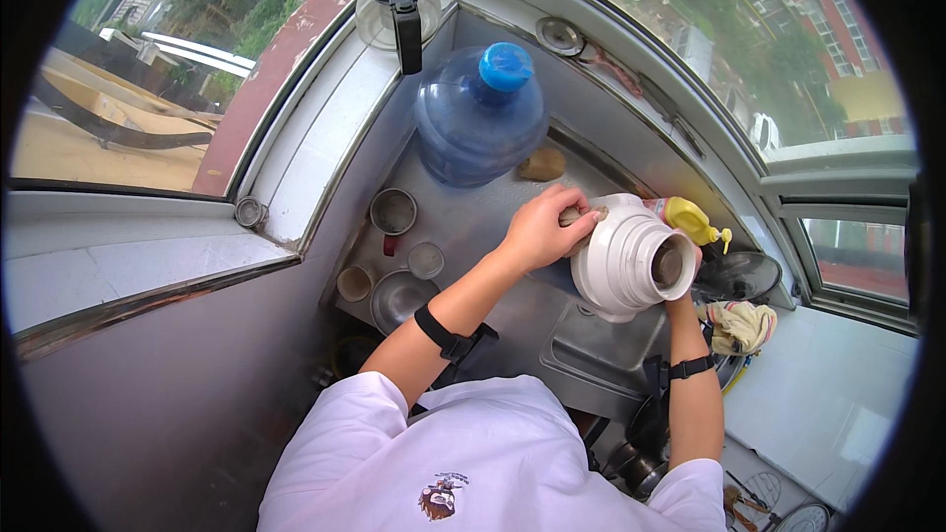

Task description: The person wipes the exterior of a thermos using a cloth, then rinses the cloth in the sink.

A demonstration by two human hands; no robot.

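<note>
My left hand [550,227] grips a bunched brownish cloth or scrubbing pad [573,217] and presses it against the side of a white thermos flask [617,266]. The flask is tilted with its uncovered mouth towards me, over the edge of the stainless steel sink [602,343]. My right hand [687,288] supports the flask from its right side; most of its fingers are hidden behind the flask. A yellow pump bottle [687,218] stands just beyond the flask.
A large blue water jug [480,118] stands on the steel counter [473,236]. A mug [393,212], a glass [426,261], a cup [355,284] and a metal bowl [403,301] sit left. A glass pot [399,11] rests on the sill; a dark lid [739,275] and a cloth [741,326] lie right.
</note>
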